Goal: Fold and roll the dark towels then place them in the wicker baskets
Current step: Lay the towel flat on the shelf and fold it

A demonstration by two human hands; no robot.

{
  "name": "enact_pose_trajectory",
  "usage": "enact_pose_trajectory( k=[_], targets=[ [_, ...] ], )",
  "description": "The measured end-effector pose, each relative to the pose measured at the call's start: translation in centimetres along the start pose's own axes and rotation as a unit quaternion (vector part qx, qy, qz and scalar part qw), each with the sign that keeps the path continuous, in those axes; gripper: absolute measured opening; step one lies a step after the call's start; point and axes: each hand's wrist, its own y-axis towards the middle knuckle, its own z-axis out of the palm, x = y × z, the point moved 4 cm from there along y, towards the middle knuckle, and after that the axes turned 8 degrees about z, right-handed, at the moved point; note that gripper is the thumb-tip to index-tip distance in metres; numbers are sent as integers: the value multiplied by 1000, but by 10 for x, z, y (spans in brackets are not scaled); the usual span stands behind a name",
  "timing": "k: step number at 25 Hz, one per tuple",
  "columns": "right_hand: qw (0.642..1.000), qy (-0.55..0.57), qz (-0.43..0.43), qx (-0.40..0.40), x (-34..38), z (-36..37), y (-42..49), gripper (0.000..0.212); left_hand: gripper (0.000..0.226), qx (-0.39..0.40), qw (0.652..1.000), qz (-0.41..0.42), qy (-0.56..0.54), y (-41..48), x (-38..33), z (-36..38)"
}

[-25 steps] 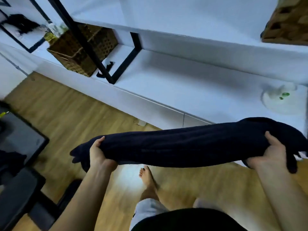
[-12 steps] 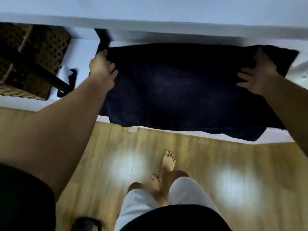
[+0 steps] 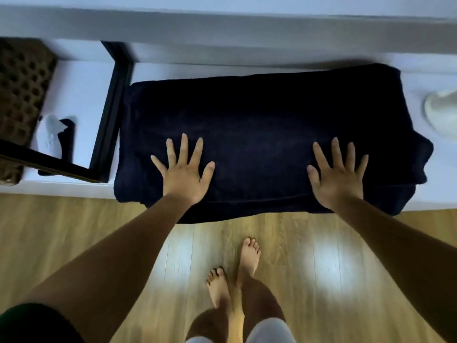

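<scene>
Below me is the wood floor (image 3: 74, 231), and across the top of my view runs the white shelf (image 3: 81, 78). The towel (image 3: 259, 115) lies flat on that shelf, already folded into a thick dark slab. Its long axis runs left to right, square across my line of reach. Its near edge droops over the shelf lip toward the floor, and its far edge sits close to the back wall.

At far left a wicker basket (image 3: 22, 95) stands on the same shelf, well apart from the towel. A black frame (image 3: 111, 115) stands between them, and the towel's left end lies just beside its upright.

Both of my hands rest palm-down on the near half of the towel with fingers straight and fanned wide, gripping nothing. The left hand (image 3: 184, 174) sits left of the middle and the right hand (image 3: 337, 177) sits toward the right end, so the centre of the cloth shows between them.

I judge this to be smoothing before a further fold or the roll. If the roll runs along the long axis, I'd start it from the right end, which also carries it toward the basket. The left hand is the nearer one for the drop.

A pale rounded object (image 3: 442, 112) sits just beside the towel's right end and could get nudged.
</scene>
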Motion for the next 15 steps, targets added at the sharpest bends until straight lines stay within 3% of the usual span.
enact_pose_trajectory(
  k=[3,7,9,11,13,15],
  targets=[
    [999,16,48,-7,41,-11,34,61,68,-7,1000,16,9,71,28,-22],
    [999,40,19,-13,61,-16,42,61,67,27,999,27,16,126,47,-62],
    [999,30,-28,-31,49,-4,21,64,67,-2,998,49,43,92,39,-44],
    [994,-3,-89,-69,24,7,4,68,67,-84,992,70,59,40,37,-20],
    [990,-29,-119,-73,-8,6,-8,73,67,-86,994,54,49,-1,44,-9],
    [994,-16,-89,-66,-27,3,-17,76,68,-58,997,26,33,-18,49,-3]
  ],
)
